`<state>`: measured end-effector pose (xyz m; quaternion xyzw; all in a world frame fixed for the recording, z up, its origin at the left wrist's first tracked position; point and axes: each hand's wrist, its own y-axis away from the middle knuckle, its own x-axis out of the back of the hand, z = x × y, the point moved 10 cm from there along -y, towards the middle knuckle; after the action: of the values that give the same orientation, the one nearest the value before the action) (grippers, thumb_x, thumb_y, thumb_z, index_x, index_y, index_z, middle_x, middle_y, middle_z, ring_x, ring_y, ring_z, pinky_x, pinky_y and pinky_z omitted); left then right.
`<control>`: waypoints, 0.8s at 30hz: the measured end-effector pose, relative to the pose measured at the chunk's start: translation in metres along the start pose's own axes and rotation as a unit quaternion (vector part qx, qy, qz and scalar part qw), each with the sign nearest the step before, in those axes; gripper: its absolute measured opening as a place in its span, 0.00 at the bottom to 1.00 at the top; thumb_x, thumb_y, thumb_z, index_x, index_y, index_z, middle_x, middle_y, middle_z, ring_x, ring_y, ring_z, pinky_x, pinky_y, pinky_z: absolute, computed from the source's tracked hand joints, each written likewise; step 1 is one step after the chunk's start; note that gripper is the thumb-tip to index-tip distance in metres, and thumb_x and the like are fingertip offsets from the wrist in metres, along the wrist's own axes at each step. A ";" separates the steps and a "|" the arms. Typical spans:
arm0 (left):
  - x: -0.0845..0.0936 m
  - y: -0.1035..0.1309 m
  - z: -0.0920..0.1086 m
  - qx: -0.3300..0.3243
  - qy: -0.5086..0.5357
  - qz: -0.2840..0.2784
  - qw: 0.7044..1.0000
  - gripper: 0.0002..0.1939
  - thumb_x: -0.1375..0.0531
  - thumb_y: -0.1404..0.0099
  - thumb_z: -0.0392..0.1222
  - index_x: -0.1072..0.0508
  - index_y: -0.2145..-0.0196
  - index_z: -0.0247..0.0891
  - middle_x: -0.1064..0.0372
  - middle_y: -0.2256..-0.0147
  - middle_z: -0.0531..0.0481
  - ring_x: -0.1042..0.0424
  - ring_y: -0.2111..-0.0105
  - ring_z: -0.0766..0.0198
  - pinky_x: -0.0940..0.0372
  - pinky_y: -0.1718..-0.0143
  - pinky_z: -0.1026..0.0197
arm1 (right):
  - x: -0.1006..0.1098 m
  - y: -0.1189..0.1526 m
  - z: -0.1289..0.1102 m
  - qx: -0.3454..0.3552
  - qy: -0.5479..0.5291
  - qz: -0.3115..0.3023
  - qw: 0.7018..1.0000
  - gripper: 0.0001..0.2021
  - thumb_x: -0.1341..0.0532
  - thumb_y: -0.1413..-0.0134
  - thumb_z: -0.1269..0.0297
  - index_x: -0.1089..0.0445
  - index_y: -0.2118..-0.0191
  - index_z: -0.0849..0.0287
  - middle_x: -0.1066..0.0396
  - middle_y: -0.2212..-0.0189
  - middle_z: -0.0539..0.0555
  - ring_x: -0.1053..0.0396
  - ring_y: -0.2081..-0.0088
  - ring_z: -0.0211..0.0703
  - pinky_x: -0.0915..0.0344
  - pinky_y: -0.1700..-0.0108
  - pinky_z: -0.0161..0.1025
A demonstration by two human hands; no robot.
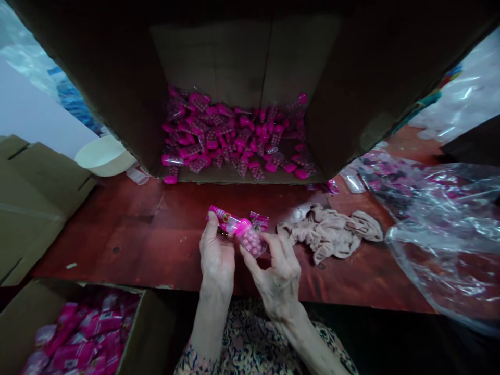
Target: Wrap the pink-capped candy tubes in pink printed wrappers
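Observation:
Over the table's front part, my left hand pinches a pink printed plastic sleeve between thumb and fingers. My right hand grips a small see-through bottle of pink balls by its lower end. The bottle's pink cap points up and left, at the mouth of the sleeve; whether it sits inside cannot be made out. Just behind the bottle lies a small pink printed packet on the red table.
A large cardboard box on its side holds many similar pink-capped bottles. Crumpled beige cloth and plastic bags lie right. A white bowl stands back left. Lower left, a carton holds pink wrapped packs.

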<state>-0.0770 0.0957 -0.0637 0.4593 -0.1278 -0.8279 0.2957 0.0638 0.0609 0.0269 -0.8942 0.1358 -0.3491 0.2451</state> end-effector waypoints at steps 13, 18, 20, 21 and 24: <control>-0.011 0.015 -0.020 0.016 -0.063 -0.055 0.996 0.08 0.33 0.52 0.38 0.28 0.74 0.34 0.29 0.77 0.53 0.33 0.77 0.70 0.39 0.71 0.64 | 0.002 0.005 0.019 -0.048 -0.028 0.001 0.998 0.09 0.38 0.50 0.64 0.35 0.64 0.60 0.33 0.71 0.54 0.34 0.68 0.43 0.34 0.66 0.41; -0.012 0.013 -0.023 0.029 -0.078 -0.077 0.994 0.08 0.34 0.52 0.35 0.26 0.71 0.33 0.27 0.75 0.52 0.31 0.76 0.70 0.37 0.65 0.64 | 0.004 0.010 0.010 0.014 0.002 0.025 1.000 0.08 0.38 0.50 0.67 0.35 0.63 0.62 0.33 0.71 0.55 0.35 0.67 0.45 0.34 0.64 0.43; -0.014 0.013 -0.024 0.033 -0.075 -0.088 0.993 0.07 0.34 0.50 0.35 0.26 0.70 0.34 0.26 0.73 0.52 0.30 0.75 0.70 0.37 0.63 0.64 | 0.003 0.011 0.014 0.008 -0.013 0.027 1.000 0.08 0.38 0.50 0.68 0.36 0.63 0.62 0.33 0.71 0.55 0.35 0.67 0.44 0.33 0.65 0.42; -0.015 0.014 -0.024 0.035 -0.072 -0.095 0.992 0.07 0.34 0.50 0.35 0.26 0.70 0.34 0.26 0.73 0.52 0.30 0.74 0.70 0.37 0.63 0.64 | 0.003 0.011 0.016 0.002 -0.020 0.028 0.999 0.08 0.38 0.50 0.69 0.36 0.63 0.62 0.33 0.71 0.54 0.35 0.67 0.43 0.33 0.65 0.41; -0.020 0.015 -0.027 0.039 -0.085 -0.123 0.988 0.09 0.35 0.49 0.33 0.26 0.67 0.34 0.26 0.71 0.51 0.29 0.71 0.69 0.37 0.61 0.64 | 0.004 0.010 0.020 -0.002 -0.021 0.041 0.999 0.09 0.38 0.50 0.69 0.36 0.63 0.62 0.33 0.71 0.54 0.34 0.68 0.43 0.33 0.65 0.41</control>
<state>-0.0409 0.0973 -0.0570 0.4109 -0.1270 -0.8882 0.1616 0.0800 0.0572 0.0110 -0.8955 0.1679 -0.3198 0.2602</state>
